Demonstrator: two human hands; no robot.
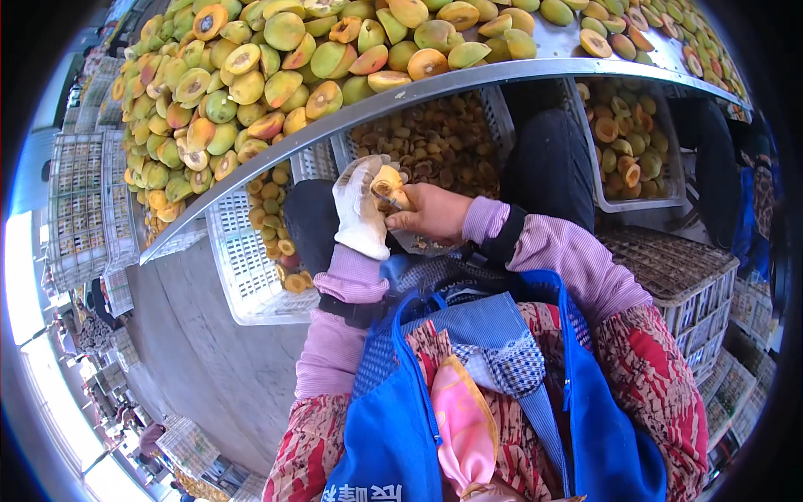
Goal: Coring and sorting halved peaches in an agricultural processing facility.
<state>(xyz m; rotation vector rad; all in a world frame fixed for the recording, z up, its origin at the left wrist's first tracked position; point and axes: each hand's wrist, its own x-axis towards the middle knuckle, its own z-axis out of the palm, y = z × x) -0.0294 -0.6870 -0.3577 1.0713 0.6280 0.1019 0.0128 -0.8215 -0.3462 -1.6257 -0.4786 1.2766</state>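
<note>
My left hand, in a white work glove, is closed around a yellow peach half with its cut face toward my right hand. My bare right hand is closed too, its fingers close against the fruit. A small thin tool shows between the fingers and the peach; most of it is hidden, so its exact kind is unclear. Both hands are above my lap, just in front of a crate of brown pits and scraps. Beyond them lies a large heap of halved peaches.
The metal table's raised rim curves across in front of me. A white crate with peach halves stands at left, another crate at right. Stacked crates are beside my right arm; more crates stand far left.
</note>
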